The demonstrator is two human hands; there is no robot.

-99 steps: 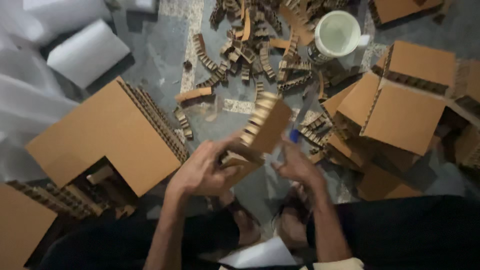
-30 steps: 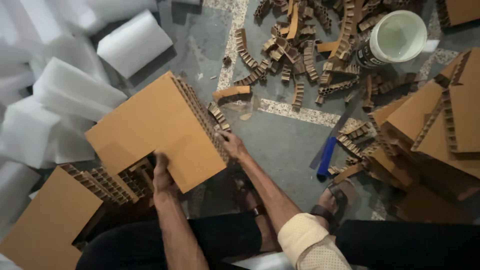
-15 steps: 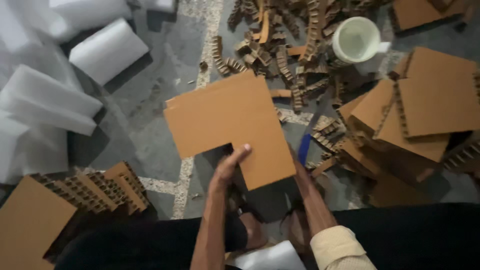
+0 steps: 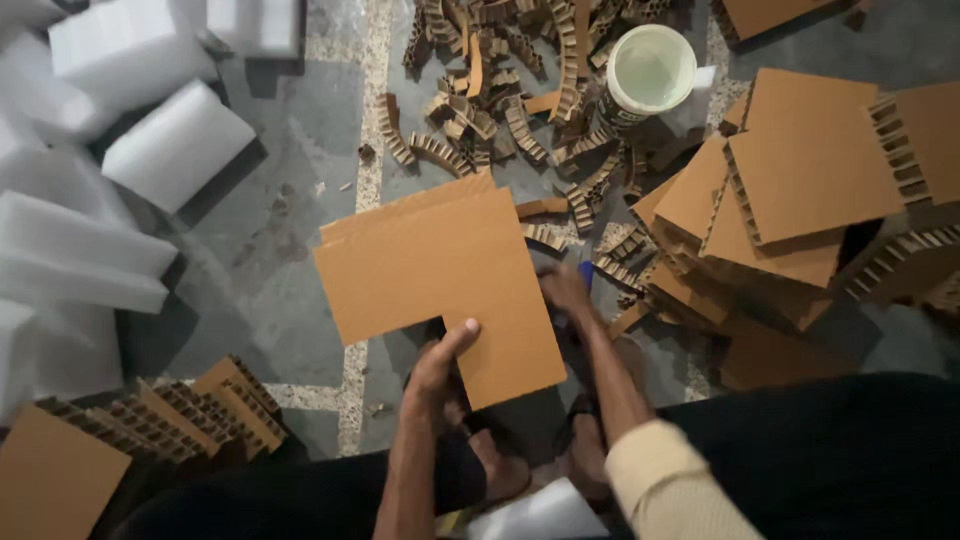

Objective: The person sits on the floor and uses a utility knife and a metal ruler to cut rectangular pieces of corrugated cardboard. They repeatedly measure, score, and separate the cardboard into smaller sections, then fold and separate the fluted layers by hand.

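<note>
While the left hand [image 4: 437, 362] pinches the inner corner of an L-shaped cardboard panel [image 4: 440, 265], thumb on top and fingers clenched beneath it, the panel hangs flat above the floor [image 4: 290, 250] at the middle of the view. It is plain tan, smooth-faced, with a square notch cut from its seven-o'clock corner; a second layer shows as a thin step along its twelve-o'clock edge.

At the panel's three-o'clock edge the right hand [image 4: 566, 290] rests by a blue tool [image 4: 585, 275]; whether its fingers grasp the tool or the panel's edge cannot be told, since the panel and the hand's own back hide them.

Toward one o'clock lies a heap of honeycomb cardboard strips [image 4: 500, 110], with a white bucket [image 4: 650, 72] standing among them. At three o'clock a stack of cardboard panels [image 4: 800, 190] crowds close to the held panel's edge, a few strips between. White foam blocks [image 4: 110, 200] fill the nine-to-eleven-o'clock side, well apart. More honeycomb pieces [image 4: 170, 420] sit at eight o'clock. Bare grey floor lies open from nine o'clock round to the panel's left edge, the widest free room.
</note>
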